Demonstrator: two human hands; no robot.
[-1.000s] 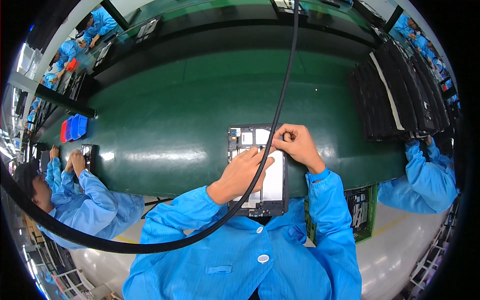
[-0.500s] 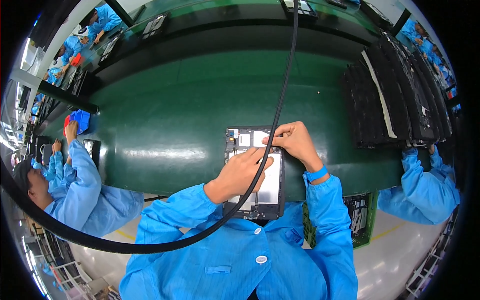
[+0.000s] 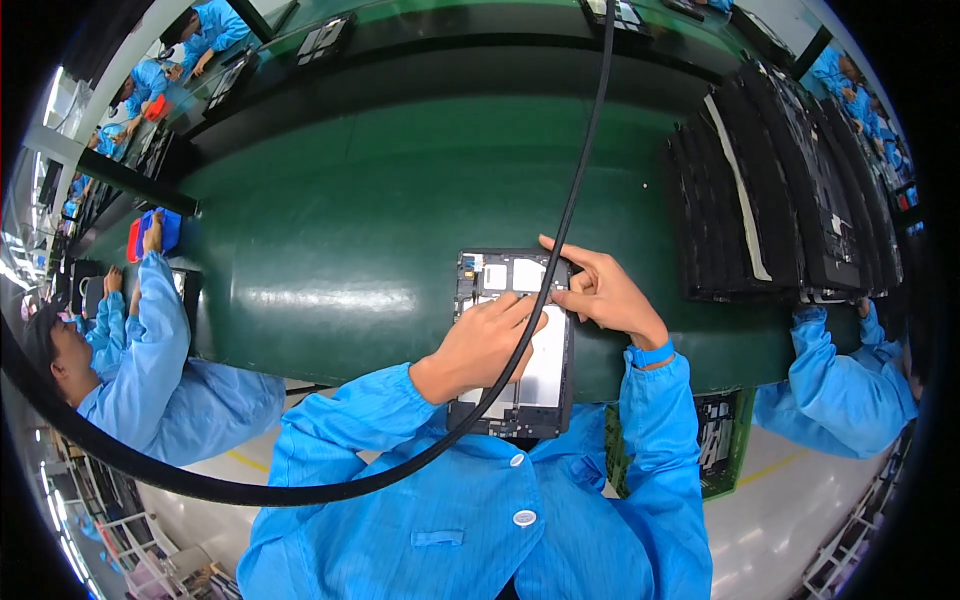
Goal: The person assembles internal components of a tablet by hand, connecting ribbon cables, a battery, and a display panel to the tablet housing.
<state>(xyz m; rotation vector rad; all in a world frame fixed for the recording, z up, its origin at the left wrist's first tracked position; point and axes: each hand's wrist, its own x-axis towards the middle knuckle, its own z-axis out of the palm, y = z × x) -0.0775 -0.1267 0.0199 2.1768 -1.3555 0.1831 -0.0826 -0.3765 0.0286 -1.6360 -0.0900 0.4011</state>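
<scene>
Tablet [image 3: 543, 370] handling: Judged light enough for one hand, thin, fairly stiff along its frame, fragile across the exposed interior; bare metal faces are likely slick.
Hold points: Best taken by the two long rims of the black frame [image 3: 570, 360]; pressing on the silver plate [image 3: 538, 388], probably a battery, or on the small upper-left parts is inadvisable.
Left grip [image 3: 475, 345]: Palm down across the tablet's middle, fingers bent; whether it pinches anything cannot be told.
Right grip [image 3: 612, 292]: At the upper right rim, index finger extended towards the top edge, thumb apart from it; any small item under the curled fingers cannot be made out.
Tablet position: Before the wearer's torso, upper part over the green counter [image 3: 340, 220], lower end appearing to pass its near edge.
Tablet appearance: Rectangular, interior facing up, two pale panels near the top, dark component strip along the bottom.
Black cable [image 3: 574, 190]: Crosses in front, hiding part of the tablet.
</scene>
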